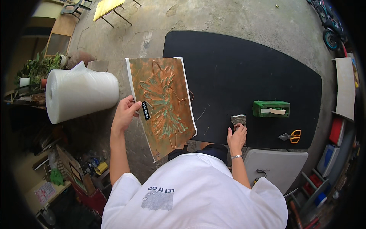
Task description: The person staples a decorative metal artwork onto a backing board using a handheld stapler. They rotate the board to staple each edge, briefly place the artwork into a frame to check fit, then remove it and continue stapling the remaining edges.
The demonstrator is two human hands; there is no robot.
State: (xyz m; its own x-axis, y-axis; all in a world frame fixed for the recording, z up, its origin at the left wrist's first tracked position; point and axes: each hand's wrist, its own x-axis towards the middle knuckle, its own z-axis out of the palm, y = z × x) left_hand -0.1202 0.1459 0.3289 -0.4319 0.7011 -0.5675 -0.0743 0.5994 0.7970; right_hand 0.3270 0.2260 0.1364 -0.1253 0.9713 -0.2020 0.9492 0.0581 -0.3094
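The work looks barely begun: the left hand (125,112) has its grip clamped on the uncovered painting (164,101) at the counter's (248,72) left end, the right hand (237,138) touches a shiny packet (238,119), its grip unclear, and the plastic roll (84,91) and scissors (294,136) lie untouched.

The bubble-wrap roll (82,93) lies left of the left hand (124,113), the relief artwork (164,104) right of it. On the table (244,72), the tape dispenser (271,106) sits beyond and right of the right hand (237,138); the scissors (292,136) lie farther right.
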